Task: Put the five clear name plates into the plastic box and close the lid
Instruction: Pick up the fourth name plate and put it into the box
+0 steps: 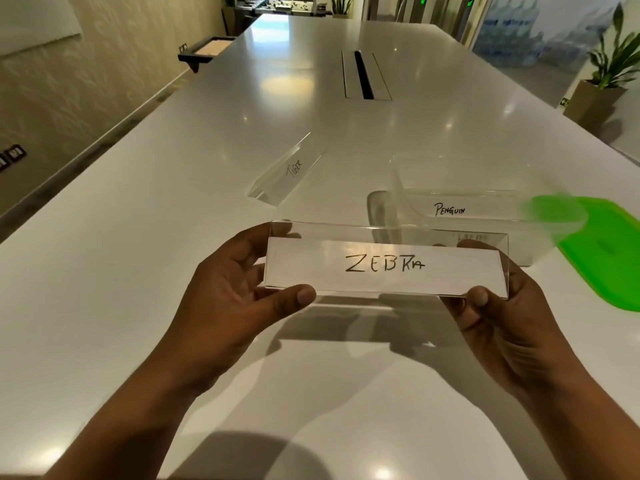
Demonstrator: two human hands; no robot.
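Both hands hold a clear name plate marked ZEBRA [384, 268] above the white table, just in front of the box. My left hand [235, 299] pinches its left end between thumb and fingers. My right hand [502, 306] pinches its right end the same way. The clear plastic box [460, 181] stands open behind the plate, to the right. Inside it lies a plate marked PENGUIN [450, 210], and another plate seems to lie beneath, blurred. A plate marked TIGER [287, 173] lies on the table left of the box. The green lid [602, 251] lies flat to the box's right.
The long white table [138, 237] stretches away, with a cable slot [363, 76] in its middle. A dark tray [207, 50] sits at the far left edge. Potted plants [609, 67] stand on the right past the table.
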